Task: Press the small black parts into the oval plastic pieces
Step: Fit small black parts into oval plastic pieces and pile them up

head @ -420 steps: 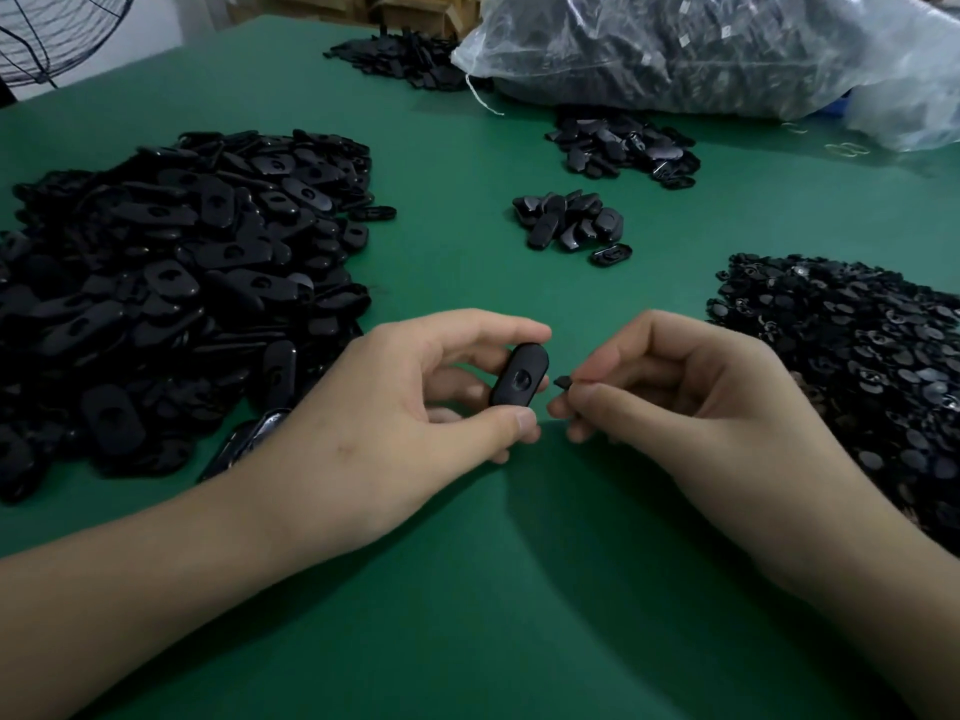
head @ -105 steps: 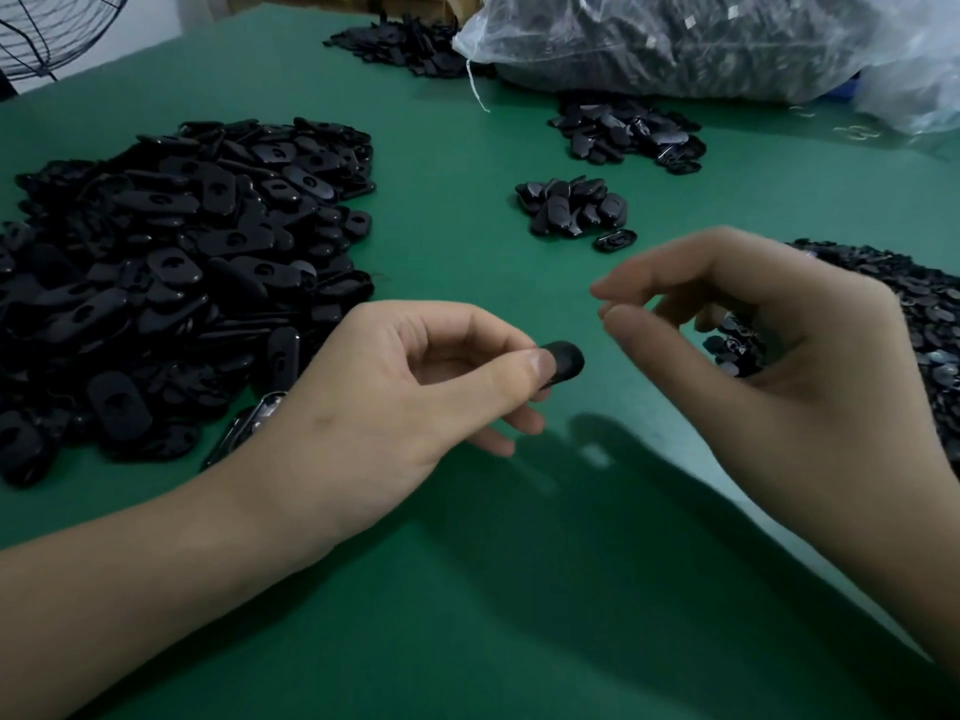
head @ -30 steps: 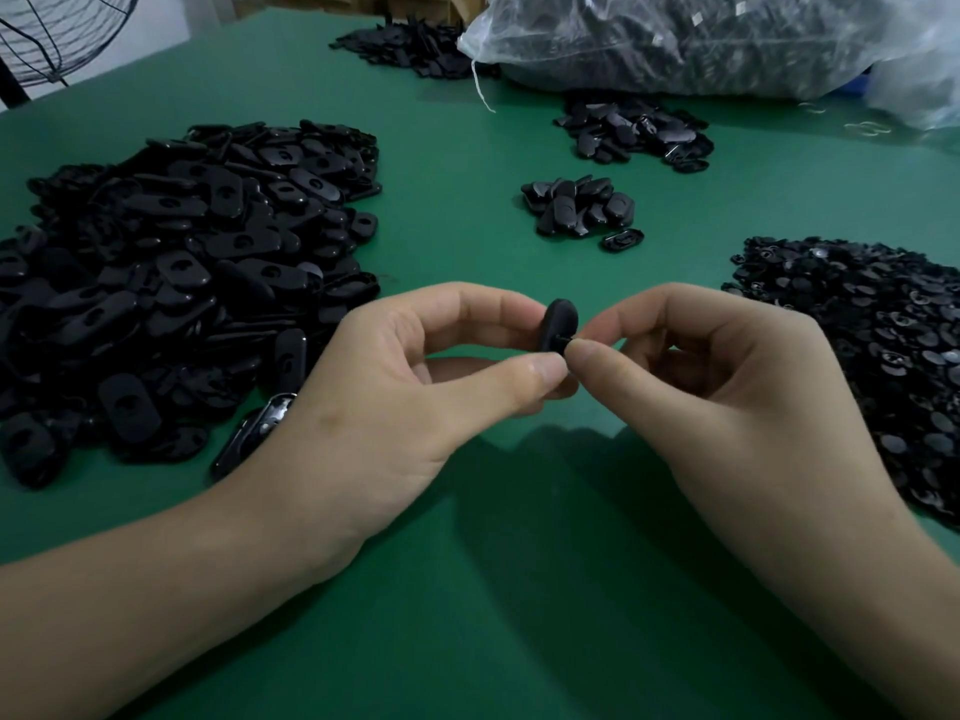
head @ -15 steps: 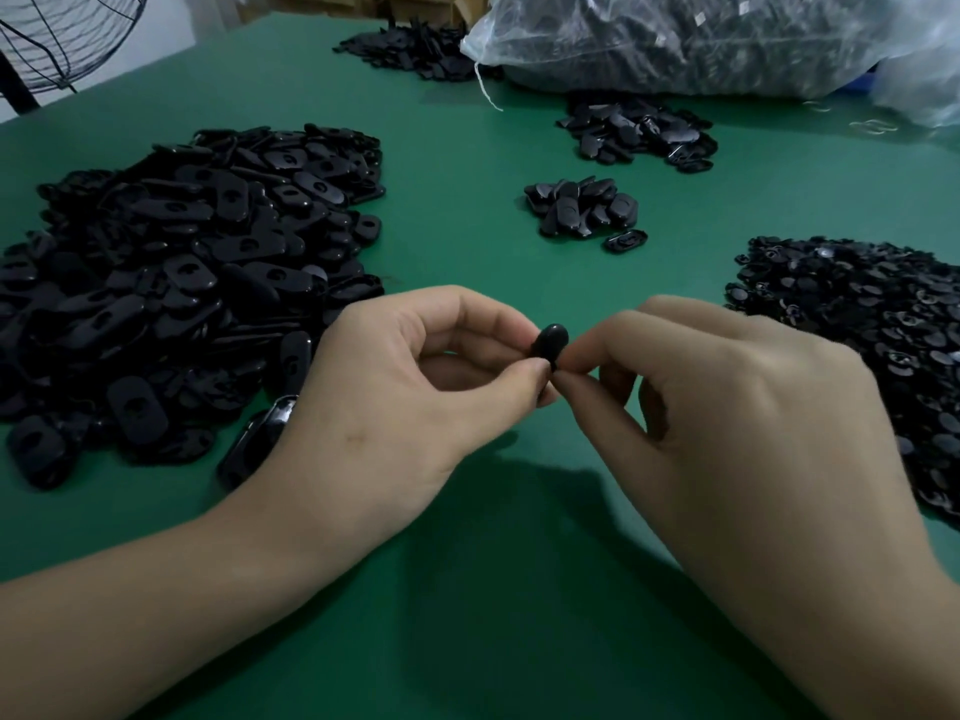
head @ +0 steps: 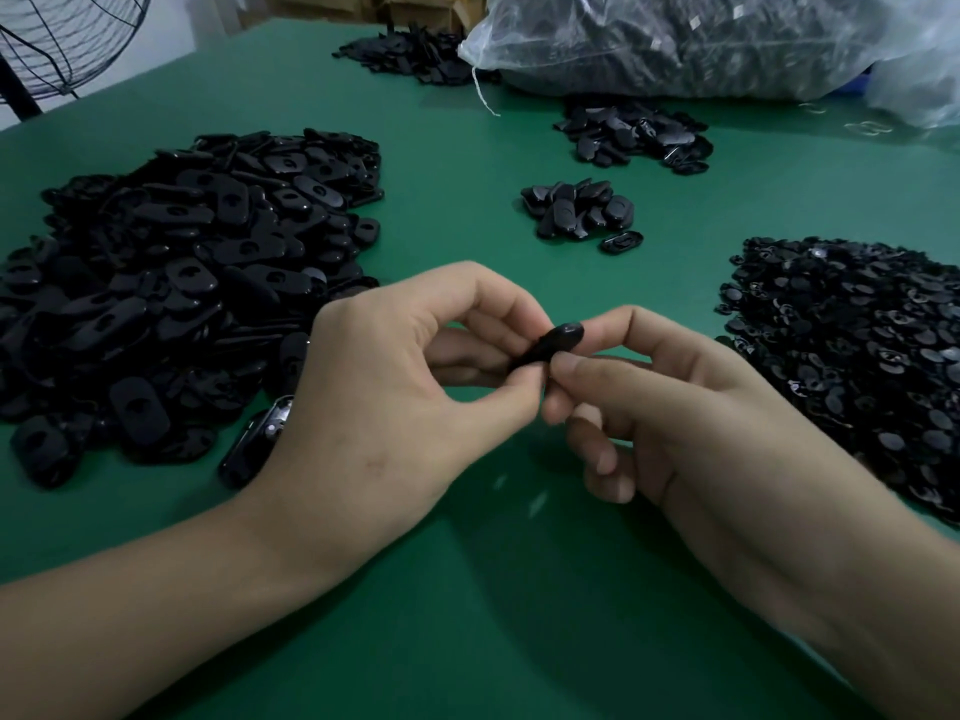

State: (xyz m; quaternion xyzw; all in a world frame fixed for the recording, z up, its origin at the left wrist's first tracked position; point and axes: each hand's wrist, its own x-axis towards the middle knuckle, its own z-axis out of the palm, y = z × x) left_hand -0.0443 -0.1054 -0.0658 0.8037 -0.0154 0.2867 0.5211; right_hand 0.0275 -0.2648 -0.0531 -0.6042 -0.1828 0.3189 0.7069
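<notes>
A black oval plastic piece (head: 551, 345) is held edge-on above the green table (head: 467, 589), pinched between both hands. My left hand (head: 395, 402) grips its near end with thumb and forefinger. My right hand (head: 675, 407) holds its far end, forefinger on top and thumb underneath. Whether a small black part sits in it is hidden by my fingers. A large heap of oval pieces (head: 171, 283) lies at the left. At the right spreads a heap of small black parts (head: 852, 356).
A small cluster of oval pieces (head: 576, 207) lies at centre back, with another pile (head: 634, 135) behind it. A clear plastic bag of parts (head: 701, 39) fills the far right. More pieces (head: 410, 52) lie at the far edge. A fan (head: 57, 39) stands at the upper left.
My right thumb and forefinger have closed around the oval piece's far end. The piece now lies flatter, tilted toward the right. Both hands stay at the table's centre.
</notes>
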